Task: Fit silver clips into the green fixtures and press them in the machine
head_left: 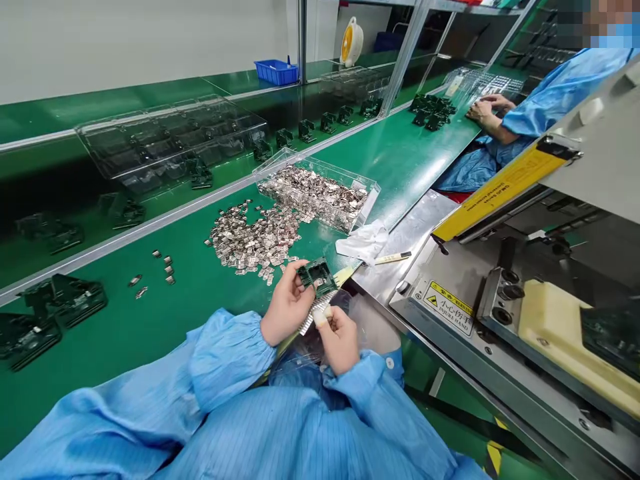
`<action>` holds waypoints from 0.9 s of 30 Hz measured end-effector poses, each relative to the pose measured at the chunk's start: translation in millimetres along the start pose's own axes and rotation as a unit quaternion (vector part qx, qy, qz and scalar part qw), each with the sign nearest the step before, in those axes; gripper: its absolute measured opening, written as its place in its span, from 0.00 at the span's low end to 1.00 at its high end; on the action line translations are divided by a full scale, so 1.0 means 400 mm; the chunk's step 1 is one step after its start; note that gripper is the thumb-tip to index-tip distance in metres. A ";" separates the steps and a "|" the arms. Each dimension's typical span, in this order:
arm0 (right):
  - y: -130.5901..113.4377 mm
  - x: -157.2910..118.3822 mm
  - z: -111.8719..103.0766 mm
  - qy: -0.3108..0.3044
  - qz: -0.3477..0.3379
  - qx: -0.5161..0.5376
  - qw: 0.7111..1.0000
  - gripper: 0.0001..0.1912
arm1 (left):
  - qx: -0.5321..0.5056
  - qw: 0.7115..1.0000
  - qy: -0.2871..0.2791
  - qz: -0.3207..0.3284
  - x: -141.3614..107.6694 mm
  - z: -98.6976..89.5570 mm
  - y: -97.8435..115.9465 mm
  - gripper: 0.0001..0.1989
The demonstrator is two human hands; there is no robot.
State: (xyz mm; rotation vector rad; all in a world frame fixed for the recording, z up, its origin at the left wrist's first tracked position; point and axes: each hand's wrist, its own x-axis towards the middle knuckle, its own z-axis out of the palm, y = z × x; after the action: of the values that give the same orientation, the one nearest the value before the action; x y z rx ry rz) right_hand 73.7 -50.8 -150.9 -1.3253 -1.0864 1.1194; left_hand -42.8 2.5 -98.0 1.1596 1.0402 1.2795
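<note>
A dark green plastic part (321,275) with a square opening is held up near the table's front edge by my left hand (289,303), its fingers closed on the part's left side. Just below and to the right, my right hand (340,339) is closed, thumb and fingertips together at a strip of small pale pieces (311,316). Whether the fingertips hold one piece is too small to tell. A white covering shows on the right thumb. Behind my hands lies a heap of small metal pieces (250,239), beside a clear tray (367,207) filled with more of them.
Several dark parts (77,297) stand at the left. White cloth (365,241) and a flat tool (393,258) lie right of my hands. A machine with a yellow bar (500,190) fills the right side. Further back, another person's hands (487,110) work beside dark parts (433,112).
</note>
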 end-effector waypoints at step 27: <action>-0.003 0.017 -0.109 -0.160 -0.105 -0.260 0.946 0.11 | 0.113 0.992 0.001 0.055 -0.022 -0.023 -0.025 0.17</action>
State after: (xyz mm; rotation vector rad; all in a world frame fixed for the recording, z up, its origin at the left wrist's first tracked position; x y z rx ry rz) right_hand 117.9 -50.9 -149.2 -1.4052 -1.8130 0.9379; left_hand -50.7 -5.3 -109.8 1.4029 1.1583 1.2729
